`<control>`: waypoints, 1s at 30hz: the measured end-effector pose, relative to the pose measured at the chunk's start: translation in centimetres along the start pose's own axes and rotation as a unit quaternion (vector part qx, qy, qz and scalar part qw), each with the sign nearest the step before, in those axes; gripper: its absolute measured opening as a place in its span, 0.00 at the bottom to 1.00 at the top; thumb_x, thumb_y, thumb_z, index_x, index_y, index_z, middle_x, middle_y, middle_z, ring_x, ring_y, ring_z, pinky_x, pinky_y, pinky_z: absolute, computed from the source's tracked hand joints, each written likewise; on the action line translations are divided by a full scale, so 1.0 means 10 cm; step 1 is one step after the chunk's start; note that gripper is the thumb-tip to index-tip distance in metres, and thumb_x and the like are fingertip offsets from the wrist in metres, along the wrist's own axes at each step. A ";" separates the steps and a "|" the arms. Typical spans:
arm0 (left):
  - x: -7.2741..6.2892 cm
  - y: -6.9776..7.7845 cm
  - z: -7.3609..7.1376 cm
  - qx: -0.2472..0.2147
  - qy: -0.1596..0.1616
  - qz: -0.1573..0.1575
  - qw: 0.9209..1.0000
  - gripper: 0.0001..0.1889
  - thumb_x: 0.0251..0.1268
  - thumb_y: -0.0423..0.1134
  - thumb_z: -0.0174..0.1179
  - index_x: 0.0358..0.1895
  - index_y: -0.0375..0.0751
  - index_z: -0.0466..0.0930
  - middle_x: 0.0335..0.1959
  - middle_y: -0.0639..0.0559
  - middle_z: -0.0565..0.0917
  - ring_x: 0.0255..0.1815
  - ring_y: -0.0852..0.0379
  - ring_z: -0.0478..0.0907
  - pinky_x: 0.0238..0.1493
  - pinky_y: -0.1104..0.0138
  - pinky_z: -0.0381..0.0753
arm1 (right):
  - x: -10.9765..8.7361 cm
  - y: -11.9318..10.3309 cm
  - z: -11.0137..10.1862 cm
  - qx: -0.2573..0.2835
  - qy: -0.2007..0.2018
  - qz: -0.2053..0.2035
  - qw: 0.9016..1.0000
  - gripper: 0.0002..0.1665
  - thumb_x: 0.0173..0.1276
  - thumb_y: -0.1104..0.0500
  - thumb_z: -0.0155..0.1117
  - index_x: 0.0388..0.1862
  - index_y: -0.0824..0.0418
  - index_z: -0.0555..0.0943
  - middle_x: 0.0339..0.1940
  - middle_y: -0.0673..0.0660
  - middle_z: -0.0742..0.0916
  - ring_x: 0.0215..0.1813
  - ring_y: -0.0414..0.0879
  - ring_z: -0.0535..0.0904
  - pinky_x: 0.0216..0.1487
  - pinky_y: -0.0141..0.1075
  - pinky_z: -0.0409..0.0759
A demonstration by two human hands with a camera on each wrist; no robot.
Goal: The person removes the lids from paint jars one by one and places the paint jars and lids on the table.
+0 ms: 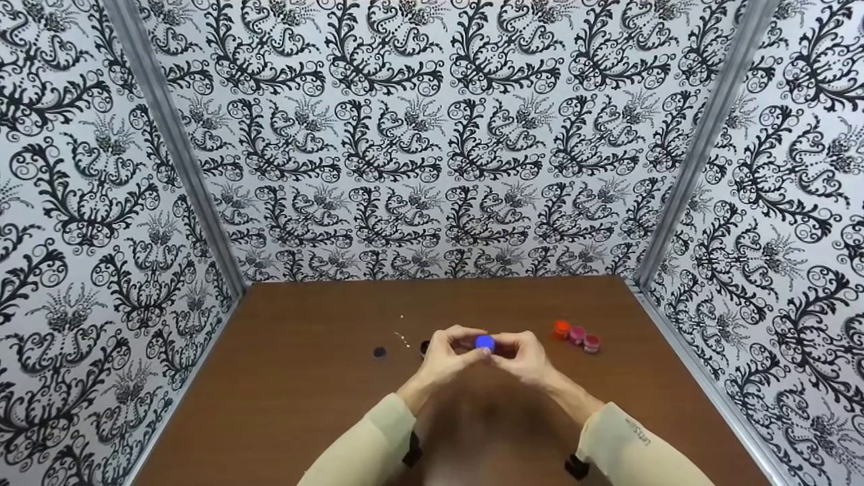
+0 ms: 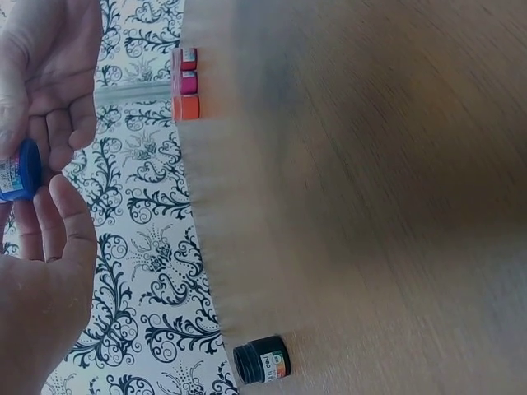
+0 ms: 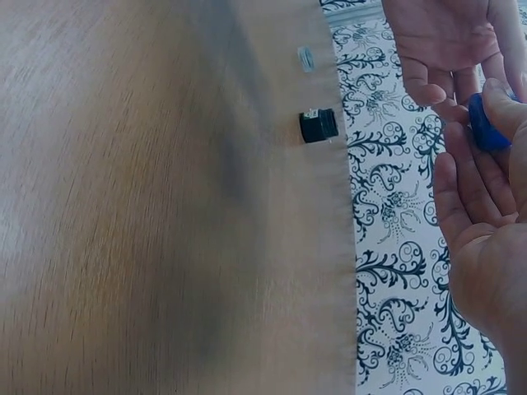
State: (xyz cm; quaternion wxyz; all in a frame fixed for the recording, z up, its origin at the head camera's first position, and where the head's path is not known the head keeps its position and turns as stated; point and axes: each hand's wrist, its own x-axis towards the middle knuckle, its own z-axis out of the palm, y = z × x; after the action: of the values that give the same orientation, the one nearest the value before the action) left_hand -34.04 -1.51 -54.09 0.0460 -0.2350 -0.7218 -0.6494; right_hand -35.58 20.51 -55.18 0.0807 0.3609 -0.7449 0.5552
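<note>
A small blue paint jar (image 1: 484,343) is held up between both hands over the table. My left hand (image 1: 447,356) grips it from the left, its thumb across the near side. From the right, my right hand (image 1: 528,359) holds the same jar with curled fingers and thumb. The left wrist view shows the jar's label and blue body (image 2: 30,169) between the two hands. A black paint jar (image 3: 318,125) with its threaded neck uncovered stands on the table, mostly hidden behind the left hand in the head view. A round lid (image 1: 379,352) lies left of it.
Three small jars, orange (image 1: 561,329), pink (image 1: 576,334) and red (image 1: 592,343), stand in a row at the right. Small light specks (image 1: 403,339) mark the brown table (image 1: 304,398) near the lid. Patterned walls (image 1: 432,169) enclose the back and sides.
</note>
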 end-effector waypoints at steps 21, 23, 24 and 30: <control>-0.03 0.05 0.05 -0.003 0.057 -0.040 0.998 0.19 0.57 0.35 0.85 0.45 0.32 0.85 0.43 0.35 0.92 0.36 0.61 0.86 0.41 0.74 0.86 | 0.03 -0.02 0.09 0.021 0.006 0.005 1.000 0.16 0.71 0.74 0.74 0.56 0.79 0.89 0.49 0.79 0.93 0.47 0.29 0.91 0.50 0.24 0.89; -0.03 0.06 0.03 -0.002 0.059 -0.042 0.997 0.20 0.56 0.36 0.86 0.47 0.33 0.87 0.44 0.35 0.92 0.37 0.60 0.86 0.42 0.74 0.86 | 0.04 -0.02 0.09 0.025 0.006 0.001 1.000 0.16 0.70 0.75 0.74 0.56 0.80 0.89 0.48 0.80 0.92 0.47 0.29 0.91 0.50 0.24 0.89; -0.03 0.07 0.03 -0.003 0.056 -0.042 0.998 0.21 0.57 0.36 0.86 0.50 0.34 0.88 0.44 0.34 0.92 0.38 0.59 0.85 0.43 0.74 0.86 | 0.04 -0.03 0.09 0.027 0.007 -0.002 1.000 0.16 0.70 0.75 0.74 0.56 0.80 0.89 0.48 0.80 0.92 0.47 0.30 0.91 0.50 0.24 0.90; -0.03 0.06 -0.02 -0.011 0.011 -0.023 1.000 0.23 0.67 0.33 0.76 0.65 0.34 0.89 0.52 0.30 0.92 0.42 0.63 0.85 0.48 0.75 0.86 | 0.05 -0.03 0.09 0.020 0.006 0.003 1.000 0.15 0.71 0.74 0.75 0.55 0.79 0.89 0.46 0.79 0.93 0.44 0.30 0.91 0.47 0.25 0.90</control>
State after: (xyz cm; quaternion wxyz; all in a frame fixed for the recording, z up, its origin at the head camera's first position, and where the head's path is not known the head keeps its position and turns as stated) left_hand -33.61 -1.73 -53.58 0.0363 -0.2119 -0.7194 -0.6605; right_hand -35.50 19.51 -55.03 0.0764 0.3569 -0.7345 0.5721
